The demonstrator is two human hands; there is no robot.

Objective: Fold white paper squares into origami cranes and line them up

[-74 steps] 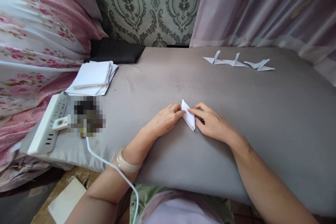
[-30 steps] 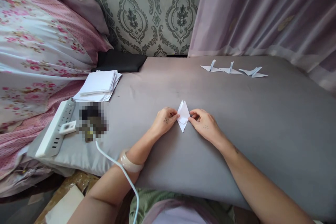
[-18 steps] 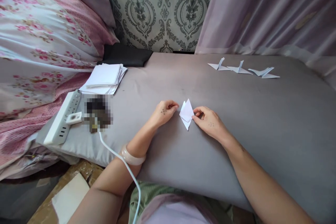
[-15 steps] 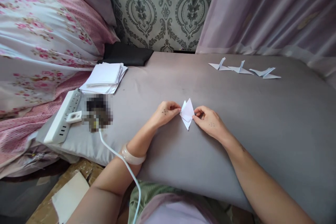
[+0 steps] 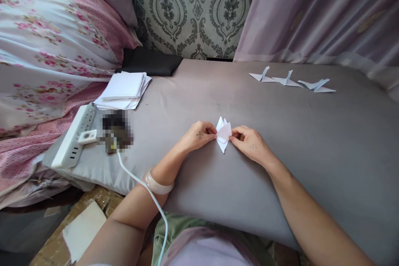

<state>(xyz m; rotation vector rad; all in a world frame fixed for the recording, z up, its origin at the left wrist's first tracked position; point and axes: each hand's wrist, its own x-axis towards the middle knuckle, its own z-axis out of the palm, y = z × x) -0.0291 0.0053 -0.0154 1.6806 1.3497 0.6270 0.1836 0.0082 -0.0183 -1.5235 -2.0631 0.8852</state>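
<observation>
A small folded piece of white paper (image 5: 223, 134) is held between my two hands, just above or on the grey cloth surface (image 5: 187, 91). Its lower end comes to a point, and several flaps stand up at the top. My left hand (image 5: 201, 135) pinches its left edge between thumb and forefinger. On the opposite edge, my right hand (image 5: 246, 139) grips it the same way. Farther back on the right lie three folded paper birds: the left bird (image 5: 262, 77), the middle bird (image 5: 287, 81) and the right bird (image 5: 316, 86).
At the left sits a stack of white paper (image 5: 123, 87) in front of a black folded item (image 5: 151, 62). Nearer me are a white power strip (image 5: 73, 137) and a pixelated patch (image 5: 115, 131). A white cable (image 5: 149, 193) crosses over my left forearm.
The folded paper turned from slanted to point-down. My left hand briefly let go of its edge, then took hold again. Now the front flap leans right and the top flaps spread apart.
</observation>
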